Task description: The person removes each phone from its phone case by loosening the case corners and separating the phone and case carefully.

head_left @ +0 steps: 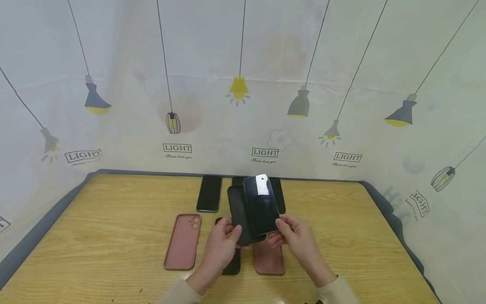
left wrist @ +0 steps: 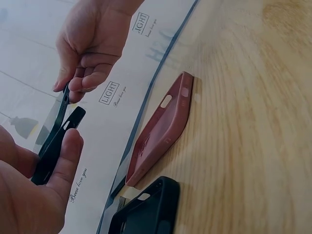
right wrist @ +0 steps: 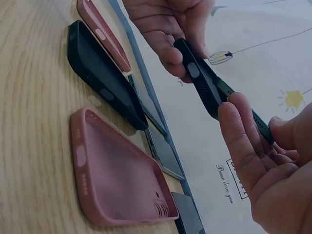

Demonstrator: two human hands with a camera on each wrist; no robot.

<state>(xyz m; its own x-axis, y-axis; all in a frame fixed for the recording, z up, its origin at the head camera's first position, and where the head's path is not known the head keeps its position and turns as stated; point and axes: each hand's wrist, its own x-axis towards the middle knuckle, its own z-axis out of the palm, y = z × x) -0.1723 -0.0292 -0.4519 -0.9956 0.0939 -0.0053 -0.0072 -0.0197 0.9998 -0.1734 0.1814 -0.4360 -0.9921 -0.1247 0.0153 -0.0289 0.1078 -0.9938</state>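
Note:
Above the table, my left hand (head_left: 220, 247) grips a black phone case (head_left: 238, 215) by its lower left edge. My right hand (head_left: 300, 240) pinches a phone (head_left: 262, 211) at its lower right corner, thumb on the glass. The phone's dark screen faces up and catches a bright reflection near the top. It overlaps the case in the head view; in the right wrist view the phone (right wrist: 263, 127) slants with one end at the rim of the case (right wrist: 197, 75). Beneath the hands lie another black case (head_left: 233, 265) and a pink case (head_left: 269, 259).
A second pink case (head_left: 183, 245) lies on the wooden table (head_left: 114, 236) left of the hands. Along the back lie a dark phone (head_left: 209, 193) and more dark phones (head_left: 280, 196), partly hidden behind the held ones. A lamp-print cloth (head_left: 212, 126) hangs behind the table.

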